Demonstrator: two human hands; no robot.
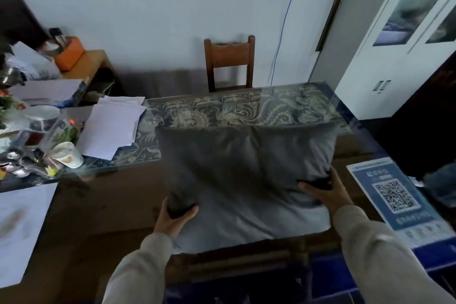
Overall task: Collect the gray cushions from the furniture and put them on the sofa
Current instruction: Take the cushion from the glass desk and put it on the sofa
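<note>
A dark gray cushion stands tilted up in front of me, over the near edge of a glass-topped table. My left hand grips its lower left corner. My right hand grips its lower right corner. Under it lies a second, lighter gray cushion, flat on what looks like a wooden chair seat partly hidden below. No sofa is in view.
Loose white papers, cups and clutter cover the table's left part. A blue QR-code sheet lies at the right. A wooden chair stands beyond the table by the wall. A white cabinet is at the right.
</note>
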